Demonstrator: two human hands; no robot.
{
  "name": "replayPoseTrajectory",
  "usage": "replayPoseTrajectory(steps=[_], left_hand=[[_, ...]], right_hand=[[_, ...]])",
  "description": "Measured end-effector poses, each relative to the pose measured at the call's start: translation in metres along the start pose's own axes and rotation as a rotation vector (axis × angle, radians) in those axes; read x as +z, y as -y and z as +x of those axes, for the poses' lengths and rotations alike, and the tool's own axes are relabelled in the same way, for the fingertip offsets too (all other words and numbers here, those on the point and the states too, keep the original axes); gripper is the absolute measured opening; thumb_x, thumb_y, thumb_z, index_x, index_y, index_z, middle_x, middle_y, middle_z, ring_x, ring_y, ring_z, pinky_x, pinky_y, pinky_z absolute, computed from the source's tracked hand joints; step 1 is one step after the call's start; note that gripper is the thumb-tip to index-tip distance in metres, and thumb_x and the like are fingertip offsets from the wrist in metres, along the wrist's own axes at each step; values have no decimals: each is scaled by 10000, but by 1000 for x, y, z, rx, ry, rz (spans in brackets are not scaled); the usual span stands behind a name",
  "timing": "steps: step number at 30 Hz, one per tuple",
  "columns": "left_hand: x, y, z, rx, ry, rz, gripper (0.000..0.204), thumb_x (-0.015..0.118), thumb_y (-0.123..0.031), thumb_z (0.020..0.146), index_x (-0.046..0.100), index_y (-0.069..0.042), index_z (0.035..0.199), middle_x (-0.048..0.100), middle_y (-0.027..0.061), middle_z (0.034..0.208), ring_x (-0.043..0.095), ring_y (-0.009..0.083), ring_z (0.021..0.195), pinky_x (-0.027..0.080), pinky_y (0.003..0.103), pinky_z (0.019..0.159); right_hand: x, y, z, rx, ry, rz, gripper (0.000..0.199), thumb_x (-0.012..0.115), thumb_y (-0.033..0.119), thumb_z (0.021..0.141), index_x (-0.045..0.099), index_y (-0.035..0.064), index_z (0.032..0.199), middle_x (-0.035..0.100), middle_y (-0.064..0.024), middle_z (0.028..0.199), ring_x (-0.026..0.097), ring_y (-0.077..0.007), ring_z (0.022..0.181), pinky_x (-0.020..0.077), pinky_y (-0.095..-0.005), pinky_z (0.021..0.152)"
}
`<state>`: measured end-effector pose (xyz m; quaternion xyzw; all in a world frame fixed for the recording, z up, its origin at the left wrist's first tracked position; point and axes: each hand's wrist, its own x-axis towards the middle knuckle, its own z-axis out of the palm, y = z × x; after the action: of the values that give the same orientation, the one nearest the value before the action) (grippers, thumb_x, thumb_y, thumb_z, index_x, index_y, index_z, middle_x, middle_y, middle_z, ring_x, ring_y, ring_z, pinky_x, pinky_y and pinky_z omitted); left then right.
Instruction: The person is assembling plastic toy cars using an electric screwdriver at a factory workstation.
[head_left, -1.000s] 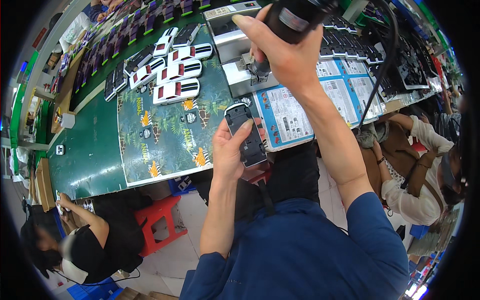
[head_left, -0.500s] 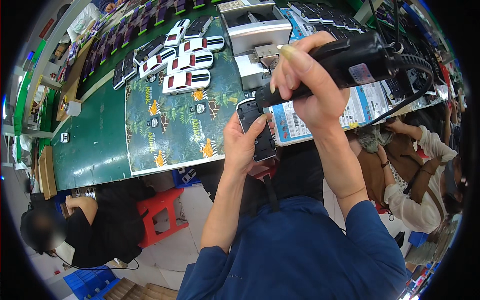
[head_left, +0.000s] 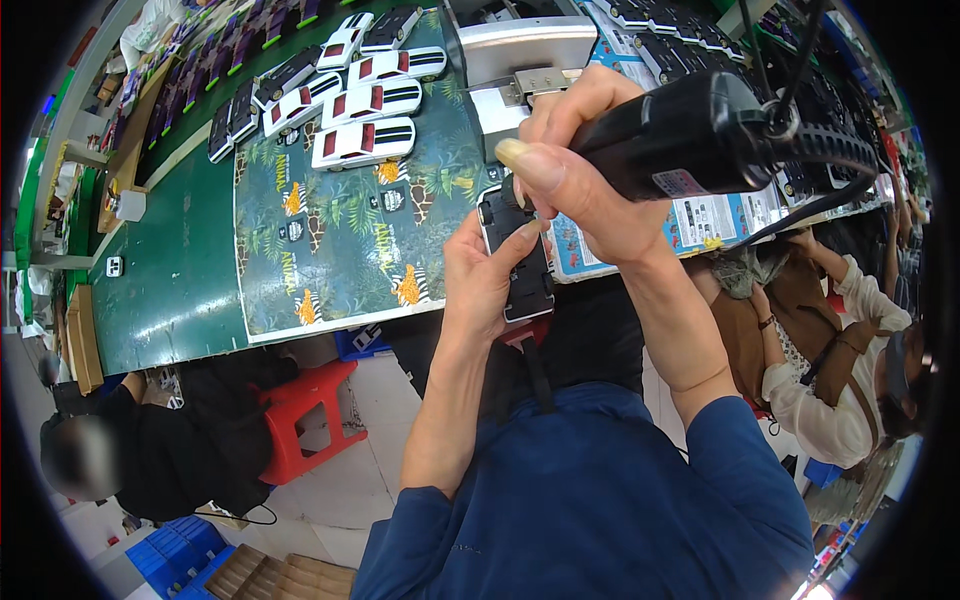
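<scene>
Head view: we see a small black device (head_left: 520, 262) clasped upright in our left hand (head_left: 482, 285), fingers wrapped round its edges, just off the near edge of the jungle-print mat (head_left: 340, 240). Our right hand (head_left: 575, 165) grips a black power screwdriver (head_left: 700, 135), its tip touching the device's top. Beyond the mat's far side lie white and black casings (head_left: 362, 142) in rows. Left of the mat sits a red stool (head_left: 305, 415).
</scene>
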<state>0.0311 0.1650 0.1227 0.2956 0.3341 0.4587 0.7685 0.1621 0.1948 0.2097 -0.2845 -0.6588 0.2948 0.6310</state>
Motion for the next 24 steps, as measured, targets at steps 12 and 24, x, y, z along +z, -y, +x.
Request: replayPoseTrajectory(steps=[12,24], left_hand=[[-4,2,-1,-9,27,50,263,715,-21,870,601,-2,1106,686,56,912,649,95,733,559,251,666],[-10,7,5,1,-22,-17,232,675,-57,901,589,0,1109,687,126,954,703,203,815,615,365,719]], right_hand=[[1,-4,-7,139,-180,238,232,828,94,775,605,48,726,535,29,616,472,-31,531,372,-200,490],[-9,16,0,-21,-127,114,87,553,70,933,501,25,881,482,-51,598,505,-154,480,471,-311,524]])
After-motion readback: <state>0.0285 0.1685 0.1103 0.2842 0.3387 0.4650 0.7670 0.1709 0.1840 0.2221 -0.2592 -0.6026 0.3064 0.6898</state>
